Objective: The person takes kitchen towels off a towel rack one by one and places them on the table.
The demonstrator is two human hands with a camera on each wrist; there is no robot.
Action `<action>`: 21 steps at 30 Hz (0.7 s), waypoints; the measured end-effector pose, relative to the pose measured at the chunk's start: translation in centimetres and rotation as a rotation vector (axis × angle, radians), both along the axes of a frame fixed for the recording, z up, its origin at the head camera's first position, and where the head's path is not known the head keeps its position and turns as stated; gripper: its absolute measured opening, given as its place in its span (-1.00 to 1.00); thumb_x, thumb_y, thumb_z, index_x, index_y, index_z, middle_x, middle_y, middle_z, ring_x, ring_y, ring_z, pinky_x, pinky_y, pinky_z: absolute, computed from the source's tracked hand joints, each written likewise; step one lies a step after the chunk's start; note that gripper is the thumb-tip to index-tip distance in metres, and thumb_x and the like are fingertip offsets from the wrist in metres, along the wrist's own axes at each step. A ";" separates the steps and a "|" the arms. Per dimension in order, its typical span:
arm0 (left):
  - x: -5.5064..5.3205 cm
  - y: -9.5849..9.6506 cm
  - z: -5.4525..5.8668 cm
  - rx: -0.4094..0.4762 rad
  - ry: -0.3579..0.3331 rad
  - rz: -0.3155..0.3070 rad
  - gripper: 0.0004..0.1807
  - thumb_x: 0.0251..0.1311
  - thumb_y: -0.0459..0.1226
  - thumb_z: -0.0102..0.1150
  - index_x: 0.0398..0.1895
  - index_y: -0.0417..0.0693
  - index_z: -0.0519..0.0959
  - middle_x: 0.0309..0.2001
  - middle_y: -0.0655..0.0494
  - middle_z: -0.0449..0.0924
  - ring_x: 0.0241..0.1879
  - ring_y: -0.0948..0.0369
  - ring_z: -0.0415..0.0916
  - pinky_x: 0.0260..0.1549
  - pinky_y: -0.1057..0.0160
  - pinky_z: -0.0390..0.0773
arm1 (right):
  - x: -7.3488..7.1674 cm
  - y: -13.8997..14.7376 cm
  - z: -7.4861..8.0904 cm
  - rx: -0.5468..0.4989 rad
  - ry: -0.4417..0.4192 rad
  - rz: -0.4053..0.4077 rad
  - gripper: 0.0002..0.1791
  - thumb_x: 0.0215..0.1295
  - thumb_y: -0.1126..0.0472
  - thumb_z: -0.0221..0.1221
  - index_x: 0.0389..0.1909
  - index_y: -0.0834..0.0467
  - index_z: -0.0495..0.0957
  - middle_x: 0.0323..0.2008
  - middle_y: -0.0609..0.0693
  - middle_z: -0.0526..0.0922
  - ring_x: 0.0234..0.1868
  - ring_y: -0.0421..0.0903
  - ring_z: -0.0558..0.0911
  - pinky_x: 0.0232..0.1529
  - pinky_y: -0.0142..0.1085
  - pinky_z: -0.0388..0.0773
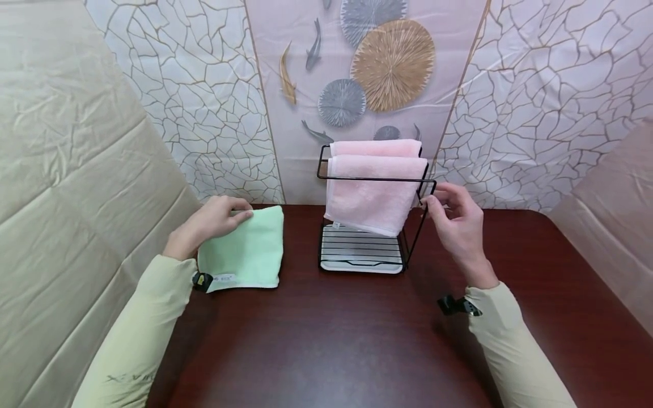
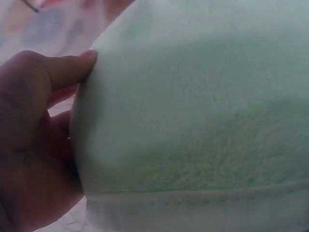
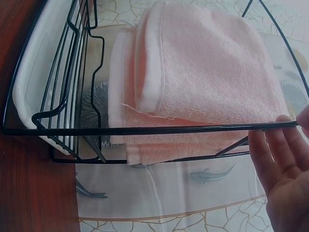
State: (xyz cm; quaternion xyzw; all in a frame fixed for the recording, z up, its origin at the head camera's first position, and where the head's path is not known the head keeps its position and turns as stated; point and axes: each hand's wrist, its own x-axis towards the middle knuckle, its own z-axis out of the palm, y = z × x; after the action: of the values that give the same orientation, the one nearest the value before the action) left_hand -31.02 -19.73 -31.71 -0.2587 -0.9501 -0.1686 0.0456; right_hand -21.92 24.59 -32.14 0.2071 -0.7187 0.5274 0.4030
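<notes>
My left hand (image 1: 221,218) pinches the top edge of a light green towel (image 1: 250,249), thumb on its near face. The towel is held up at the left, a white label at its lower corner; it fills most of the left wrist view. Around the right upright of a black wire rack (image 1: 419,232), the thumb and fingers of my right hand (image 1: 459,221) grip the bar. A folded pink towel (image 1: 374,190) hangs over the rack, its two halves showing in the right wrist view.
Under the rack's wire shelf sits a white tray (image 1: 362,266). The rack stands on a dark red-brown table (image 1: 326,340). Patterned cloth (image 1: 204,68) hangs behind, and beige cloth (image 1: 56,170) borders the left side.
</notes>
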 end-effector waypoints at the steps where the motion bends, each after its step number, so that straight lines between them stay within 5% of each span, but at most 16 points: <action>1: -0.5 0.0 -0.3 -0.007 -0.005 0.004 -0.75 0.39 -0.17 0.09 -0.07 -0.09 0.68 0.01 -0.11 0.69 0.03 -0.05 0.62 0.03 -0.06 0.52 | 0.0 0.0 0.0 0.002 0.002 -0.001 -0.74 0.23 0.57 0.13 -0.05 0.54 0.47 -0.40 0.11 0.68 -0.46 -0.38 0.59 -0.43 -0.59 0.50; 4: -1.7 0.1 -0.9 -0.021 -0.026 0.008 -0.74 0.39 -0.18 0.09 -0.05 -0.10 0.68 0.03 -0.13 0.68 0.03 -0.07 0.61 0.04 -0.08 0.51 | 0.1 -0.1 0.1 0.010 0.005 -0.007 -0.75 0.23 0.57 0.13 -0.06 0.53 0.48 -0.40 0.13 0.68 -0.45 -0.40 0.59 -0.42 -0.59 0.50; 10: -3.5 0.4 -1.7 -0.042 -0.066 0.035 -0.70 0.42 -0.19 0.05 0.03 -0.15 0.64 0.09 -0.21 0.62 0.12 -0.13 0.53 0.13 -0.14 0.46 | -0.8 0.6 -0.8 0.010 -0.003 -0.009 -0.74 0.24 0.54 0.15 -0.04 0.47 0.51 -0.35 -0.28 0.67 -0.44 -0.37 0.61 -0.42 -0.58 0.51; 13: -4.4 0.2 -2.6 -0.031 -0.064 0.073 -0.70 0.42 -0.19 0.04 0.04 -0.14 0.64 0.10 -0.21 0.61 0.17 -0.15 0.45 0.22 -0.17 0.34 | -1.6 1.3 -1.6 0.016 -0.010 -0.020 -0.73 0.25 0.51 0.17 -0.02 0.41 0.53 -0.35 -0.23 0.68 -0.44 -0.36 0.62 -0.42 -0.57 0.52; 21: -5.8 0.2 -4.7 0.007 0.124 0.154 -0.73 0.37 -0.29 0.00 -0.07 -0.10 0.69 -0.08 -0.10 0.71 -0.16 -0.06 0.53 -0.04 -0.17 0.38 | -1.8 1.6 -1.9 0.025 -0.004 -0.018 -0.73 0.28 0.46 0.18 0.00 0.37 0.54 -0.35 0.01 0.70 -0.44 -0.29 0.63 -0.42 -0.55 0.53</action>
State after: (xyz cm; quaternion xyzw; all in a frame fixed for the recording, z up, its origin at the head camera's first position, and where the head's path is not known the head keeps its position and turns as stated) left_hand -36.78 -19.51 -36.45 -0.1947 -0.9619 -0.1516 0.1181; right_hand -23.73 26.22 -34.03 0.2047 -0.7279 0.5151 0.4036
